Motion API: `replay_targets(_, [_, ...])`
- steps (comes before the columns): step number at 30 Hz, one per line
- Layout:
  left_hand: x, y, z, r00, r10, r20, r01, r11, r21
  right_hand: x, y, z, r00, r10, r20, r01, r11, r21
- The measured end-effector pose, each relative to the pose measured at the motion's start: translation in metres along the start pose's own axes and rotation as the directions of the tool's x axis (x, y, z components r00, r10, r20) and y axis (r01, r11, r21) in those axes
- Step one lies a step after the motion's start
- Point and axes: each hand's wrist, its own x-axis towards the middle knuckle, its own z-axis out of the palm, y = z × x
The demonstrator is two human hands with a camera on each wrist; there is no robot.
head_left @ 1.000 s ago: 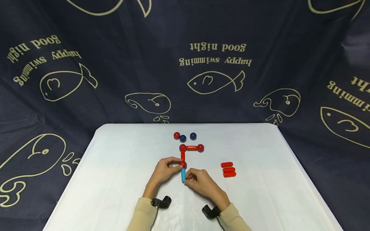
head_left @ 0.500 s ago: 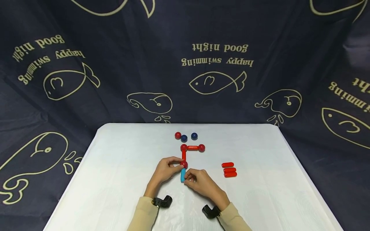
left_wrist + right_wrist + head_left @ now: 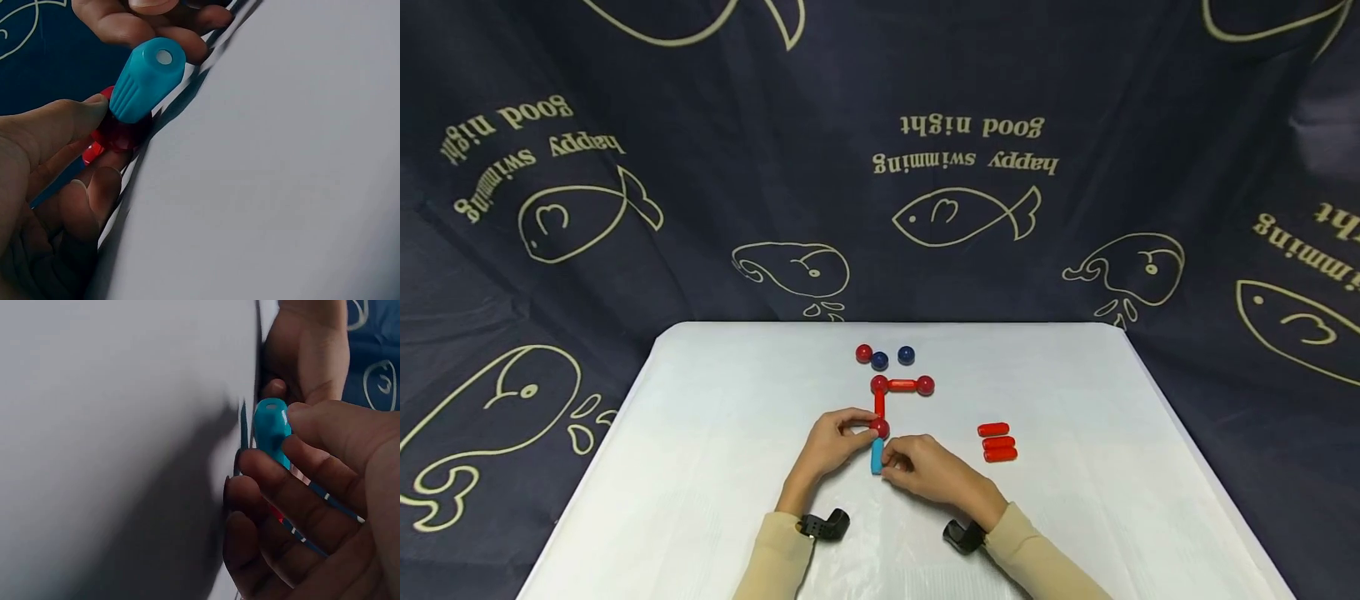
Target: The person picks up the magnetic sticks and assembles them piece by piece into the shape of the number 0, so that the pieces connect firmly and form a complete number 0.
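Note:
My left hand pinches a red ball between thumb and fingers. From that ball a light-blue rod extends toward me; its near end bears a pale round spot. On the ball's far side, a red rod leads to a second red ball, where another red rod runs right to a third red ball. My right hand has its bent fingers right beside the light-blue rod. In the right wrist view, thumb and fingertips overlap the rod's side without visibly closing round it; contact is unclear.
Behind the joined pieces lie a loose red ball and two dark-blue balls, one near it and another farther right. Three loose red rods lie to the right on the white table. A dark printed cloth hangs behind.
The right wrist and forearm have swung a little to the right, while the fingertips stay near the light-blue rod. The left hand keeps its hold on the red ball. The head view shifts slightly.

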Motion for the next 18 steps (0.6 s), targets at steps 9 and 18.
replay_targets(9, [0.0, 0.003, 0.0, 1.0, -0.009, 0.002, 0.009, 1.0, -0.011, 0.011, 0.004, -0.026, 0.995, -0.058, 0.087, 0.074, 0.979, -0.191])
replay_targets(18, [0.001, 0.002, 0.001, 1.0, -0.018, -0.002, 0.018, 1.0, -0.011, 0.025, 0.005, -0.059, 0.991, -0.082, 0.104, 0.109, 0.954, -0.281])
